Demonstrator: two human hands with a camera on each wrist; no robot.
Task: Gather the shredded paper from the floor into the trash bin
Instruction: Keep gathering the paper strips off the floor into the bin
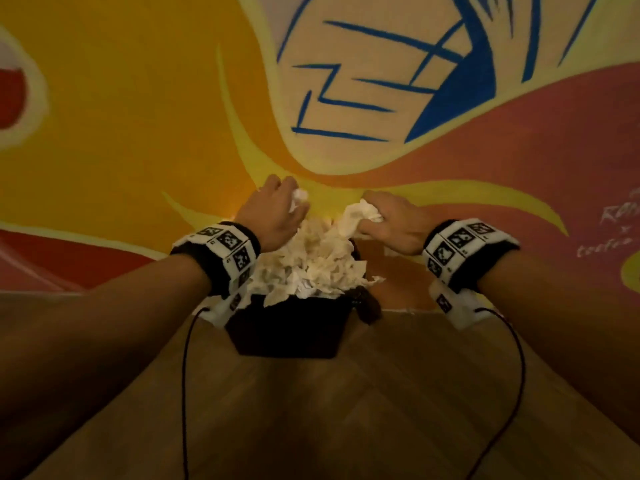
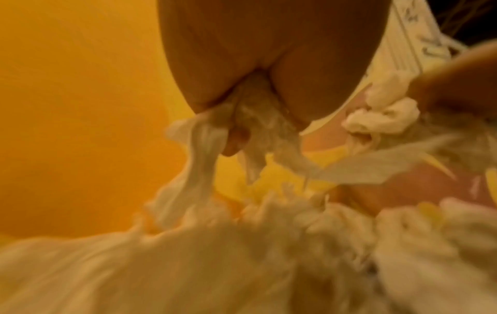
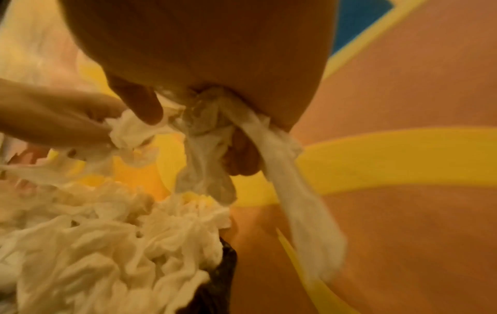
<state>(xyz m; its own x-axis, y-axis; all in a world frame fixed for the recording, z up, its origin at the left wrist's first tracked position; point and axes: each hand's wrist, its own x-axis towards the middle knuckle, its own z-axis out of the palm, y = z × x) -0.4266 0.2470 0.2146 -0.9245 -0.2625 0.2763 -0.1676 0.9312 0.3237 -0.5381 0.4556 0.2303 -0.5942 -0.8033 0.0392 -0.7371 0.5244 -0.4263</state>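
A small black trash bin (image 1: 287,332) stands on the wooden floor against the painted wall, heaped over its rim with white shredded paper (image 1: 311,265). Above the heap my left hand (image 1: 280,209) grips a wad of the paper, with strips trailing down from the fist (image 2: 204,144). My right hand (image 1: 384,216) grips another wad over the bin's far right side, and long strips hang from it (image 3: 296,191). In the right wrist view the heap (image 3: 107,244) spills over the bin's dark edge (image 3: 226,261).
A brightly painted wall (image 1: 138,116) in orange, yellow, red and blue rises right behind the bin. Wooden floor (image 1: 329,410) stretches in front of it. Thin cables (image 1: 185,393) hang from both wristbands toward me.
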